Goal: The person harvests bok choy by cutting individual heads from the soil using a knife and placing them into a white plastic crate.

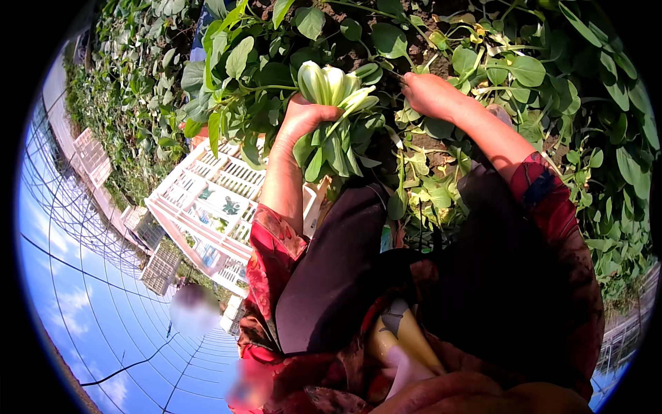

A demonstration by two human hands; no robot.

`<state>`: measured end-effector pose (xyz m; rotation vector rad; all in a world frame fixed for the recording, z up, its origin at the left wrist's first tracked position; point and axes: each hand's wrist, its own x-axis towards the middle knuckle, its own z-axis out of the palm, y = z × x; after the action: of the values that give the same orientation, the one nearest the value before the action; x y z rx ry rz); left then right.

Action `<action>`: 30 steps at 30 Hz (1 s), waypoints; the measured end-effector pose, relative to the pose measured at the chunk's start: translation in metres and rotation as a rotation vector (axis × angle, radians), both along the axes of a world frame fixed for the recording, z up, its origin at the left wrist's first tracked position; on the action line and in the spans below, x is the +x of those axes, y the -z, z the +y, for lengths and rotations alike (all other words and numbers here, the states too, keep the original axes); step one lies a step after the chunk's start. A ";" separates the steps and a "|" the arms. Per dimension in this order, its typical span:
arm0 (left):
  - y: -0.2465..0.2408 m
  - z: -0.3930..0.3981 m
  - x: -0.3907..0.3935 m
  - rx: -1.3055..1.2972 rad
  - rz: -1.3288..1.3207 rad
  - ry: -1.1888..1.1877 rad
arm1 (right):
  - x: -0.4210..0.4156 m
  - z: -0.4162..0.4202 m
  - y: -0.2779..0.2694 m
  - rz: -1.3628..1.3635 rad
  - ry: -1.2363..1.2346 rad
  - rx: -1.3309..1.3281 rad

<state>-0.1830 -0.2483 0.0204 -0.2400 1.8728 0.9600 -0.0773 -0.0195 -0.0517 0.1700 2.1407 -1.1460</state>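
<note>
My left hand (305, 116) is closed around a bunch of leafy greens (331, 85). Its pale, thick stem ends point up the picture, and the green leaves hang below my thumb. To the right, my right hand (432, 95) is closed in a fist low over the plants. A thin dark tool (397, 75) sticks out from its fingers towards the bunch; most of it is hidden, so its kind is unclear. Between the hands, growing greens (390, 41) stand in brown soil (437, 64).
A white slatted plastic crate (207, 191) stands left of my left forearm. Yellowed leaves (419, 160) lie on the soil by my knees. Dense rows of greens (620, 165) grow at the right. More crates (160, 269) and a person with a blurred head (194, 310) are at the left.
</note>
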 end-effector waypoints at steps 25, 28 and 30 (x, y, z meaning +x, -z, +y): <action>-0.221 -0.031 0.104 1.250 0.070 -0.696 | -0.026 -0.067 -0.348 0.363 0.435 -0.631; -0.227 -0.069 0.127 1.315 0.176 -0.774 | -0.036 -0.097 -0.342 0.287 0.151 -0.595; -0.245 -0.112 0.152 1.352 0.247 -0.893 | -0.017 -0.141 -0.370 0.287 0.056 -0.594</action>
<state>-0.0314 -0.3602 0.2658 -0.1028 0.8678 2.6994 -0.0942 -0.1607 0.3184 -0.2177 1.9335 -1.8735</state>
